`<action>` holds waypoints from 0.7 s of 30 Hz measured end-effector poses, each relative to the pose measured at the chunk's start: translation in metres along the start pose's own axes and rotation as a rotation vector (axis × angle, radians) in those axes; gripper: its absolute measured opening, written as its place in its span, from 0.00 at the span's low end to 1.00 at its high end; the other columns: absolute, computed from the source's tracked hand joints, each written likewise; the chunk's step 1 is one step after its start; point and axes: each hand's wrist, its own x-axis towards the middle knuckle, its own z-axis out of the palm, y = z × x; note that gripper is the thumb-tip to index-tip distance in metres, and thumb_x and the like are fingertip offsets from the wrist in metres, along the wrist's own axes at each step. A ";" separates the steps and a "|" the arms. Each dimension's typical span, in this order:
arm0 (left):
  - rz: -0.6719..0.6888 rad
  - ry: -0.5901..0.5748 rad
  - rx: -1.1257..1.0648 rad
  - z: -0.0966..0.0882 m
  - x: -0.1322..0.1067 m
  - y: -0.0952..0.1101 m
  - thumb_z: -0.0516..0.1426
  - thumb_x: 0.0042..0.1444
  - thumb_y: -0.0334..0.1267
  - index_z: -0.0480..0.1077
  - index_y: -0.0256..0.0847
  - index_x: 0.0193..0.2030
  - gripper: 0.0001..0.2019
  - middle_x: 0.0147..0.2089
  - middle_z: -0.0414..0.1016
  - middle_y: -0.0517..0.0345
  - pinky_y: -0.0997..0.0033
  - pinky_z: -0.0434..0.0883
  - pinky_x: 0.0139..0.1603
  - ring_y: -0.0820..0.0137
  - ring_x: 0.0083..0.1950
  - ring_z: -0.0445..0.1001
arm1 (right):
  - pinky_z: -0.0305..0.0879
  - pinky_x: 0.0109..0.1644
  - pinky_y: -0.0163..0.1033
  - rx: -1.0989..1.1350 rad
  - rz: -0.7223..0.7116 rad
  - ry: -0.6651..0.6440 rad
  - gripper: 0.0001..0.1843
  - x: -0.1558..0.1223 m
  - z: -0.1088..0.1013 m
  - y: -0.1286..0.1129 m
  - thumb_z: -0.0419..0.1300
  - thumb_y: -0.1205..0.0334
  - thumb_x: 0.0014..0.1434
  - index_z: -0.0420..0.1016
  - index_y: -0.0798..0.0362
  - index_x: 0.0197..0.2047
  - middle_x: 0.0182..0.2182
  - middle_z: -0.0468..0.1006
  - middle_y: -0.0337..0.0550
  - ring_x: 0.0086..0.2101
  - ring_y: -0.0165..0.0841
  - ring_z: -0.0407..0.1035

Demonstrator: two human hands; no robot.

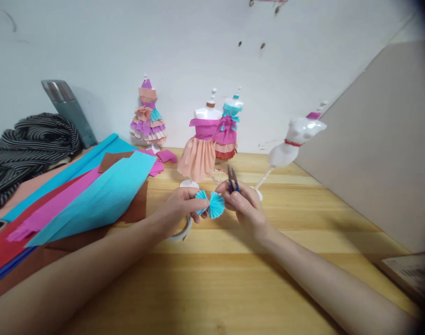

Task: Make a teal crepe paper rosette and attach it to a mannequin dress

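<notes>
My left hand [179,204] pinches a small pleated turquoise paper fan [212,204] at its gathered middle, just above the wooden table [212,279]. My right hand [242,204] is closed round blue-handled scissors [232,180], blades pointing up and away, and its fingers also touch the fan's right side. A roll of tape [182,231] lies under my left wrist.
Sheets of turquoise, pink, red and brown crepe paper [94,195] spread at the left. Miniature mannequins in paper dresses [200,144] stand at the back, with a bare white one [292,144] to the right. Striped cloth [27,149] lies far left; a grey board [380,139] leans right.
</notes>
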 end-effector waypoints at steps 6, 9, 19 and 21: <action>0.082 -0.010 0.372 0.002 -0.003 -0.004 0.58 0.46 0.41 0.60 0.39 0.21 0.12 0.20 0.53 0.67 0.74 0.52 0.25 0.78 0.24 0.53 | 0.51 0.26 0.37 -0.227 -0.037 -0.038 0.18 0.001 0.010 -0.022 0.63 0.46 0.49 0.69 0.53 0.26 0.19 0.62 0.36 0.22 0.28 0.54; 0.092 -0.014 0.461 -0.001 -0.003 -0.009 0.57 0.48 0.40 0.61 0.39 0.22 0.11 0.21 0.54 0.66 0.74 0.51 0.25 0.77 0.24 0.53 | 0.49 0.24 0.36 -0.255 0.004 -0.044 0.16 0.001 0.012 -0.026 0.63 0.49 0.48 0.69 0.53 0.25 0.18 0.61 0.35 0.21 0.27 0.52; 0.112 -0.004 0.612 -0.001 -0.005 -0.001 0.57 0.48 0.40 0.61 0.39 0.22 0.11 0.20 0.55 0.66 0.75 0.49 0.22 0.77 0.24 0.53 | 0.47 0.24 0.35 -0.250 0.003 -0.083 0.15 0.001 0.013 -0.025 0.64 0.53 0.50 0.66 0.53 0.22 0.16 0.57 0.32 0.20 0.25 0.50; 0.117 0.000 0.623 -0.001 -0.005 -0.002 0.56 0.49 0.40 0.61 0.39 0.22 0.11 0.20 0.55 0.66 0.75 0.49 0.22 0.77 0.23 0.53 | 0.48 0.24 0.35 -0.248 -0.006 -0.082 0.15 0.001 0.013 -0.025 0.63 0.51 0.50 0.67 0.53 0.23 0.17 0.60 0.33 0.20 0.25 0.51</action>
